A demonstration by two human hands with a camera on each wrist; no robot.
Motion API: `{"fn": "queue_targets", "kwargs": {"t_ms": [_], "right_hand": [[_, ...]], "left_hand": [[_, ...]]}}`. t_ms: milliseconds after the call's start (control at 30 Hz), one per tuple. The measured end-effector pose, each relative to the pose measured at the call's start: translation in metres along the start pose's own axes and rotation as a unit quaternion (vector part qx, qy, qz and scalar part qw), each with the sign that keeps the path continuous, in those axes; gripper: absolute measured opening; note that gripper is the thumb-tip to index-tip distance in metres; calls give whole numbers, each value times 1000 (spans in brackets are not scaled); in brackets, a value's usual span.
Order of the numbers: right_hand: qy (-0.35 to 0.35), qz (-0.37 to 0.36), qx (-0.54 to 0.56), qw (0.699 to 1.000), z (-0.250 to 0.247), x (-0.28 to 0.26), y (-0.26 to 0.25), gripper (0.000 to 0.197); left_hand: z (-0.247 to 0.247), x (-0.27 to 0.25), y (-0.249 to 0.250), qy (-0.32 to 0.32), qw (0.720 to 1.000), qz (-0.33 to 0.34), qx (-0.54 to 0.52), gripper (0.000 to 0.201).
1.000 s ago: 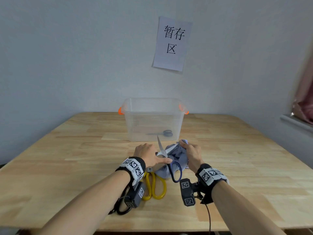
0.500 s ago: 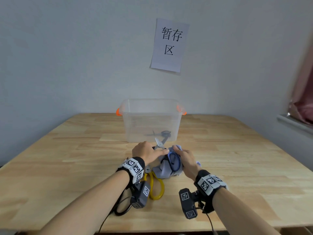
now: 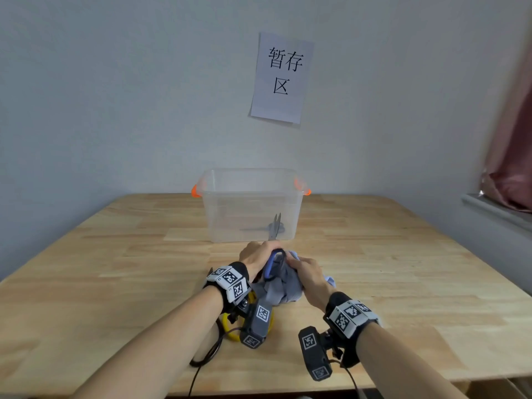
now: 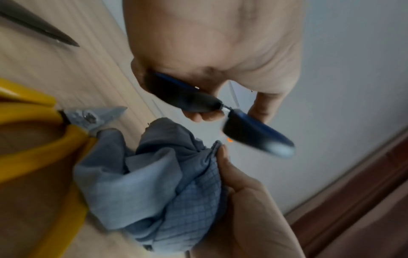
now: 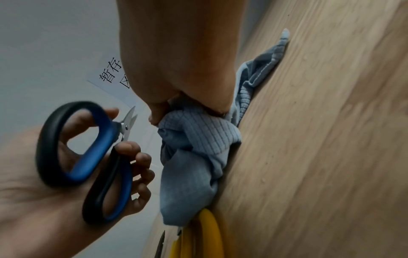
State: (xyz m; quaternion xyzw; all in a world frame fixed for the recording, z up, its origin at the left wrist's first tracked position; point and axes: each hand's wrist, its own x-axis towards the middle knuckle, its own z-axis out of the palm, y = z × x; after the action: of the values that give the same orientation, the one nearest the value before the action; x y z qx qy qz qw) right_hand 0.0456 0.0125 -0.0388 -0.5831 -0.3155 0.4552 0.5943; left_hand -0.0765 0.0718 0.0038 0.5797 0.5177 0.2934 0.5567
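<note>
the left hand [image 3: 254, 259] has its fingers curled around the handles of the blue scissors [image 5: 97, 148], held just in front of the clear box [image 3: 230, 214] with the blades pointing toward it. the right hand [image 3: 309, 276] grips the grey-blue cloth [image 3: 280, 289], which is bunched on the table [image 3: 115, 254] and touches the yellow scissors [image 3: 230, 334]. inside the box lies one dark pair of scissors [image 3: 256, 229].

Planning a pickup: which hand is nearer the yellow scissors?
Left. The left hand, holding blue scissors, is just beyond the yellow scissors; the right hand grips the cloth, farther right.
</note>
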Motion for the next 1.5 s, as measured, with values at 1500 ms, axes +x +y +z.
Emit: {"fn": "queue_targets", "kwargs": {"t_ms": [1500], "right_hand": [[37, -57, -27, 997, 12, 9, 16, 35]], "left_hand": [[-25, 25, -16, 46, 989, 52, 132, 23]]}}
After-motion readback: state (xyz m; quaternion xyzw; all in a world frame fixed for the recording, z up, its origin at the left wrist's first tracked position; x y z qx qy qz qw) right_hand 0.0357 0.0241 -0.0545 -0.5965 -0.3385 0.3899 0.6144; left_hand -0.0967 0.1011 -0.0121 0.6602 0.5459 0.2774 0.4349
